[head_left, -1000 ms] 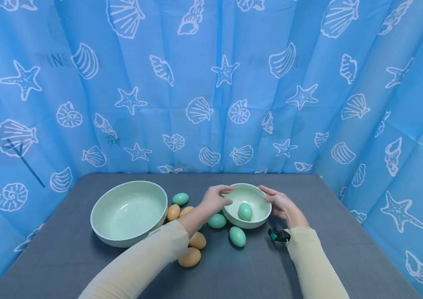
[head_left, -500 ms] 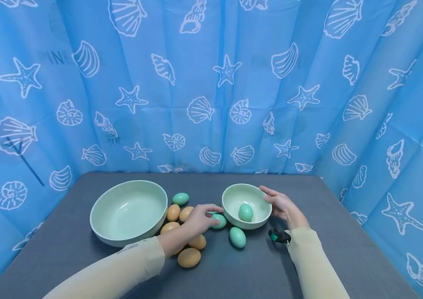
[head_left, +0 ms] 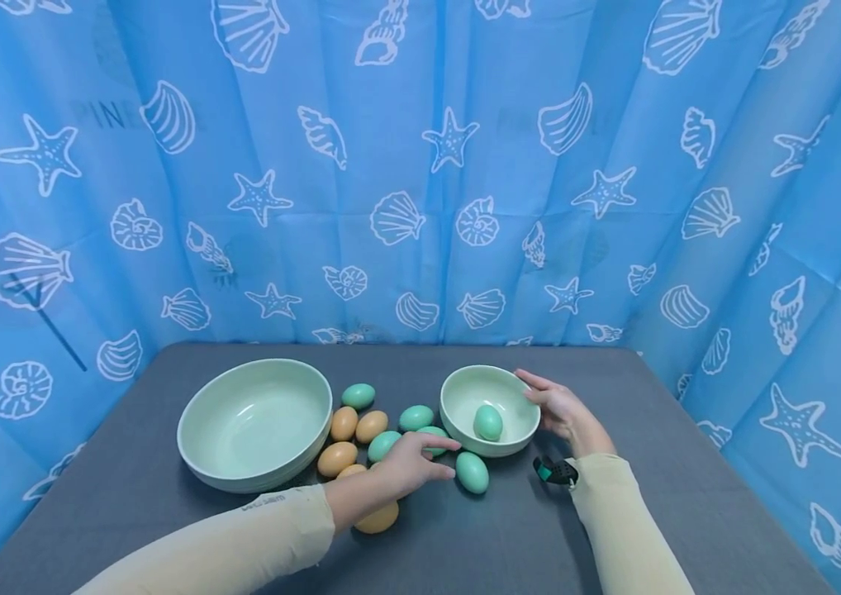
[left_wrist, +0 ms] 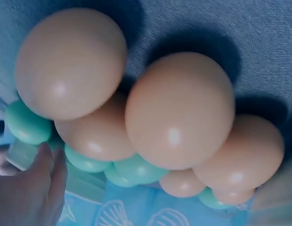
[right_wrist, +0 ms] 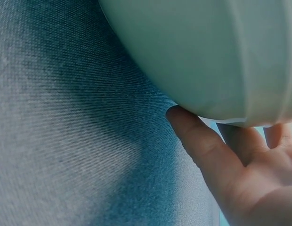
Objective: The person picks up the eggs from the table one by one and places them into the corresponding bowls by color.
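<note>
My left hand (head_left: pixel 413 464) reaches over the eggs with thumb and fingers apart, holding nothing. Its fingertips point at a green egg (head_left: pixel 472 473) lying in front of the small pale green bowl (head_left: pixel 458 434). In the left wrist view the fingers of the left hand (left_wrist: pixel 35 190) come close to a green egg (left_wrist: pixel 28 123). At the small bowl's right side, my right hand (head_left: pixel 565 413) rests its fingers along the outer wall; the right wrist view shows the thumb (right_wrist: pixel 202 141) extended against the bowl (right_wrist: pixel 193 61). One green egg (head_left: pixel 488 422) lies inside this bowl.
A larger pale green bowl (head_left: pixel 257 430) stands on the left with nothing in it. Between the bowls lie several brown eggs (head_left: pixel 337 459) and green eggs (head_left: pixel 416 417), some partly behind the left hand. A blue shell-patterned curtain (head_left: pixel 420 207) hangs behind the grey table (head_left: pixel 525 529).
My left hand has drawn back from the small bowl's rim, passed over the green eggs beside it, and moved nearer the front egg. The right hand stays at the bowl.
</note>
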### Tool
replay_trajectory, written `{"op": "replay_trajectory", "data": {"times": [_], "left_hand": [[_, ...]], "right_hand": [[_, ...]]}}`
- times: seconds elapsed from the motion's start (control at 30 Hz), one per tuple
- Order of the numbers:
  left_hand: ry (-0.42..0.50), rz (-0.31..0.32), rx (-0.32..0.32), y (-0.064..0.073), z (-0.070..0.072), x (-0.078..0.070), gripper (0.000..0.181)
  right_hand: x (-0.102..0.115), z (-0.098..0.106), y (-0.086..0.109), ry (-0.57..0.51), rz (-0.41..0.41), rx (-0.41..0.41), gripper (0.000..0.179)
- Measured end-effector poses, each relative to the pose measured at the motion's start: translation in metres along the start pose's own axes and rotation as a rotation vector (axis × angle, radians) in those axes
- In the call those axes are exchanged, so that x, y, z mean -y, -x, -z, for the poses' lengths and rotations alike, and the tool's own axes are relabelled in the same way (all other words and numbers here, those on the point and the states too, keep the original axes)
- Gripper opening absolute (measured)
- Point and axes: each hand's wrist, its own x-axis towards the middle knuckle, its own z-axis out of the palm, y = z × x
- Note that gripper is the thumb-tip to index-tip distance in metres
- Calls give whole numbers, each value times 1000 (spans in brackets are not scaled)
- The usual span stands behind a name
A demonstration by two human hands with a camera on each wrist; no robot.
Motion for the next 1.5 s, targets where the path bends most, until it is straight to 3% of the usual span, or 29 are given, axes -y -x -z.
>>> {"op": "replay_trajectory", "data": {"times": [0.33,0.57,0.67,0.8,1.13,1.5], "left_hand": [[-24,82,-25,-3,-28,1,39],[-137,34,-24,-9,-40,0,49],[-188,48,-18,-13,-44,-1,53],[-251,78,-28,-17,-49,0,54],[-426,66,-112,-28,-56,2,45],[-441,43,-160,-32,-61,2,37]], "right_hand": [[1,-1,0,2,-7,-10,53],[1,-1,0,18,6,-11,53],[1,-1,0,18,15,-5,53],[0,-1,-1,13,9,-2,54],[-1,-1,0,12,4,-16,53],[1,-2,1,8,-12,-27,52]]}}
